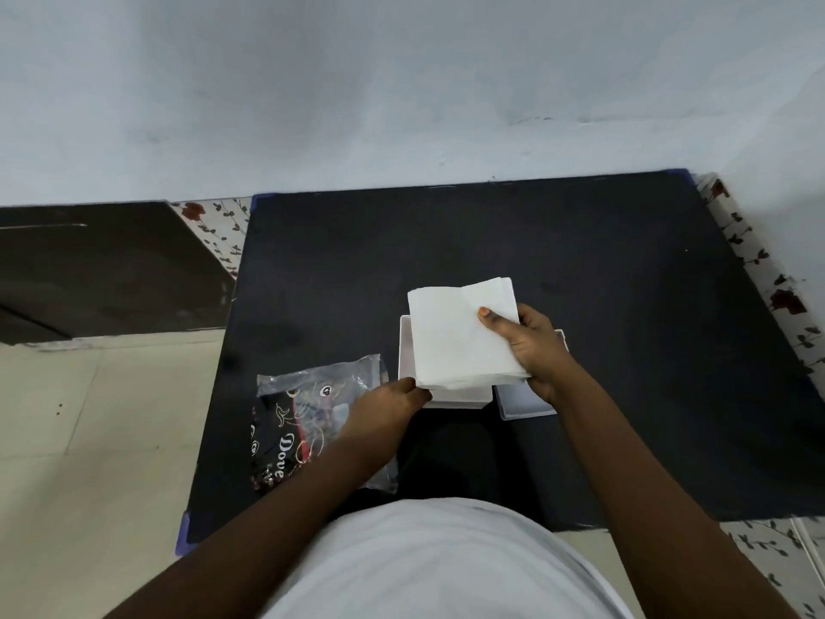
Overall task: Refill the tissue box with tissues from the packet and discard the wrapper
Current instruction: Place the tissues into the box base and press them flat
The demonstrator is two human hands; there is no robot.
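A white stack of tissues (455, 337) hangs just above the open white tissue box (405, 350) on the black table top. My right hand (531, 346) grips the stack's right side, thumb on top. My left hand (388, 402) holds the stack's near left corner from below. The box is mostly hidden under the tissues. Its lid (522, 402) lies flat beside it on the right, partly under my right hand. The wrapper (308, 408), clear plastic with black print, lies flat to the left under my left forearm.
The black mat (491, 243) covers a table with a floral cloth (759, 261) showing at its edges. A pale wall rises directly behind. To the left are a dark panel (98, 270) and beige floor tiles.
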